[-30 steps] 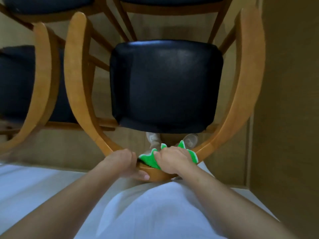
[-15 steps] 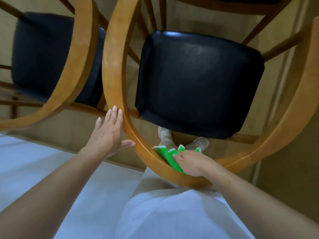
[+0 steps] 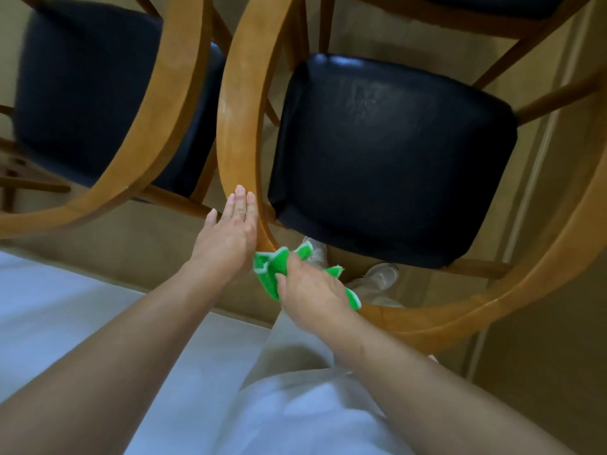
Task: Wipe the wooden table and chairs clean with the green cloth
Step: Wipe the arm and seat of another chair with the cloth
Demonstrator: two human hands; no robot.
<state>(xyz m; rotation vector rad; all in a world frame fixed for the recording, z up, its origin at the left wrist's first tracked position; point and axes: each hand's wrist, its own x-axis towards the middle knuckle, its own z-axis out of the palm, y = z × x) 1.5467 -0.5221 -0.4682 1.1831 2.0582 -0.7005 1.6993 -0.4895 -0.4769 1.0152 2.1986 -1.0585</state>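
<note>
Both forearms enter from the bottom edge, bare, reaching fwd & converging on the near curve of the chair, whose wooden back rail bends round a black seat. Left hand: palm down, fingers straight & close together, laid flat along the left side of the rail w/ fingertips pointing up the curve; thumb not clearly visible; nothing gripped, just resting on the wood. Right hand: just right of the left hand, at the lowest bend of the same rail, back of hand up, fingers bent over the green cloth & pressing it onto the wood. Cloth: bright green w/ pale edging, bunched, corners sticking out past the fingers on the seat side and by the wrist; its left edge sits just beside the left hand's heel, cannot tell if they touch. Rail shows a pale sheen above the left fingertips. Second chair, same build, black seat, stands left of the first, its rail running close alongside. Third chair partly in view beyond the first, at the top edge. Below the seat's near edge: light shoes on a tan floor. White clothing fills the bottom centre btw the arms.
</note>
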